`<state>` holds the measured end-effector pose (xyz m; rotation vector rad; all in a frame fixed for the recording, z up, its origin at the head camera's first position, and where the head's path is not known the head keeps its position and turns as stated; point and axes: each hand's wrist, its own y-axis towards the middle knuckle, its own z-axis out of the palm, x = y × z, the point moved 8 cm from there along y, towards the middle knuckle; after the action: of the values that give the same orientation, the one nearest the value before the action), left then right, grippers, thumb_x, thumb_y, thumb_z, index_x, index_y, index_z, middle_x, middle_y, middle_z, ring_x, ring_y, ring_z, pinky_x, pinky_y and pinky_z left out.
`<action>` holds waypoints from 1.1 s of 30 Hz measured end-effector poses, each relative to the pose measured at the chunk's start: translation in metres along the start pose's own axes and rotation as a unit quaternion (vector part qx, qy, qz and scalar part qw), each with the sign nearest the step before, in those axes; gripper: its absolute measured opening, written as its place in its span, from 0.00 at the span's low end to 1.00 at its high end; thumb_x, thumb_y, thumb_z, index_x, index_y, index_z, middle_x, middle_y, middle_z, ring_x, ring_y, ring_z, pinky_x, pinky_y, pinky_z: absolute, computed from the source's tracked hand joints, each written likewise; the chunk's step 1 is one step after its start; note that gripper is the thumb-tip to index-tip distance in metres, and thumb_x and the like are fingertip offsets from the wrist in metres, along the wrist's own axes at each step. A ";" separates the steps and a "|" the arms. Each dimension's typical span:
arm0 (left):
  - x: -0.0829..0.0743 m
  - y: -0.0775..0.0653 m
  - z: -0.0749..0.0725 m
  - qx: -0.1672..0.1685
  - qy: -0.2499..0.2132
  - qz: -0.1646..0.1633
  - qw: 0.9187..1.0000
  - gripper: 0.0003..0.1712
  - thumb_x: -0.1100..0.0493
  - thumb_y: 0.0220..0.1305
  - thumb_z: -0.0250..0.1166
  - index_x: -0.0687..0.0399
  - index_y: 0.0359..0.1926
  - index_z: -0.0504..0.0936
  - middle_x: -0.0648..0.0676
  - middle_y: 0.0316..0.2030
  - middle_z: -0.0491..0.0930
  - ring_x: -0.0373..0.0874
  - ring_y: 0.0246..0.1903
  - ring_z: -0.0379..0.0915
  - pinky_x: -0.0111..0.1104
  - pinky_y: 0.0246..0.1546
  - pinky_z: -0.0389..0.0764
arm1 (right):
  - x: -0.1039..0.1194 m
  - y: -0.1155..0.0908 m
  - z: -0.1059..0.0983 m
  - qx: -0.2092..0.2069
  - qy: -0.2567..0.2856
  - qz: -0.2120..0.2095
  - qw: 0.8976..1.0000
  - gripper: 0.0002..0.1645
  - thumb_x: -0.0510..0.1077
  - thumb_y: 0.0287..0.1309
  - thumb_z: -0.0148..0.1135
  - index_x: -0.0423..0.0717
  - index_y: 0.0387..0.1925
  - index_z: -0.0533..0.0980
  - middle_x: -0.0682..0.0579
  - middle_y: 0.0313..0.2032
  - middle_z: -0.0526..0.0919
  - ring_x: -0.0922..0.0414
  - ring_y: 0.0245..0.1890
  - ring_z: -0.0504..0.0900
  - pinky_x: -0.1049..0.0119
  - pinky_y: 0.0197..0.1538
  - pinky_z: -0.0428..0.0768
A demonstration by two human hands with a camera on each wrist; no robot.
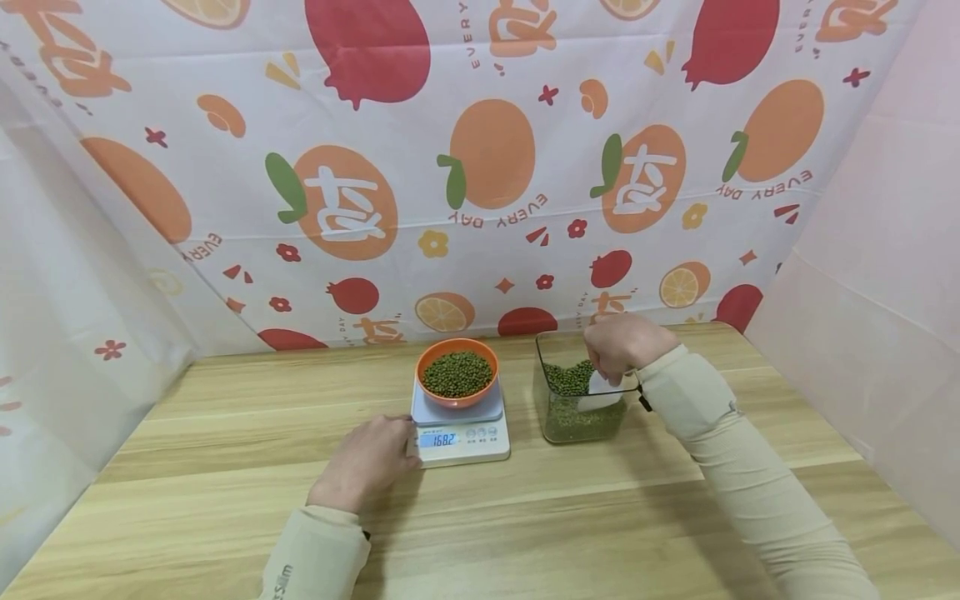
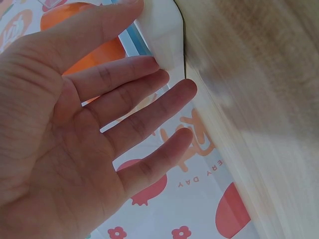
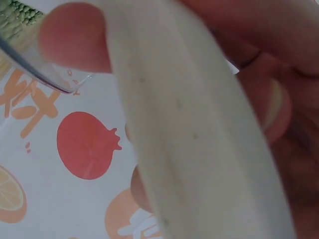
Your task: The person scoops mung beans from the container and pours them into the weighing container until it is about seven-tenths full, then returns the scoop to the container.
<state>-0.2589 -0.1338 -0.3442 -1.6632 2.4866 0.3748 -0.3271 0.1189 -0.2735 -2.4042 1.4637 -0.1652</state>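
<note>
A white kitchen scale (image 1: 463,446) stands on the table, its lit display showing what looks like 168.2. On its platform sits an orange bowl (image 1: 457,401) filled with green mung beans (image 1: 457,374). My left hand (image 1: 367,460) touches the scale's left side, its fingers extended and apart in the left wrist view. To the right is a clear square container (image 1: 581,429) holding more mung beans (image 1: 570,379). Over its far right rim, my right hand (image 1: 626,343) grips a white scoop (image 1: 600,393) whose blade dips inside. The scoop's pale handle (image 3: 194,139) fills the right wrist view.
A wooden table (image 1: 525,533) carries everything. Behind it hangs a white cloth (image 1: 420,250) printed with fruit, close to the bowl and container. Pale cloth walls (image 1: 877,275) close off both sides.
</note>
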 end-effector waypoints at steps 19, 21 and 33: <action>0.002 -0.001 0.003 -0.003 0.000 -0.005 1.000 0.08 0.66 0.41 0.66 0.54 0.19 0.73 0.48 0.17 0.67 0.40 0.16 0.60 0.32 0.18 0.66 | 0.010 0.012 0.016 0.015 -0.018 -0.023 0.999 0.19 0.25 0.34 0.50 0.51 0.06 0.68 0.59 0.11 0.67 0.63 0.14 0.60 0.70 0.19 0.64; 0.002 0.000 0.003 -0.001 0.001 -0.006 1.000 0.08 0.66 0.42 0.66 0.54 0.20 0.74 0.48 0.17 0.67 0.40 0.16 0.60 0.32 0.18 0.66 | 0.011 0.014 0.019 0.014 -0.022 -0.025 0.999 0.19 0.26 0.33 0.45 0.52 0.05 0.65 0.59 0.10 0.62 0.62 0.14 0.55 0.70 0.17 0.59; 0.001 -0.001 0.002 0.000 0.000 -0.004 1.000 0.09 0.68 0.41 0.63 0.53 0.17 0.71 0.49 0.16 0.66 0.40 0.16 0.60 0.32 0.18 0.66 | 0.015 0.015 0.024 -0.020 0.011 -0.059 0.998 0.20 0.27 0.27 0.36 0.54 0.00 0.58 0.60 0.06 0.53 0.63 0.12 0.48 0.71 0.16 0.52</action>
<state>-0.2585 -0.1339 -0.3468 -1.6733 2.4793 0.3746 -0.3261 0.1041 -0.3024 -2.5307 1.3468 -0.1912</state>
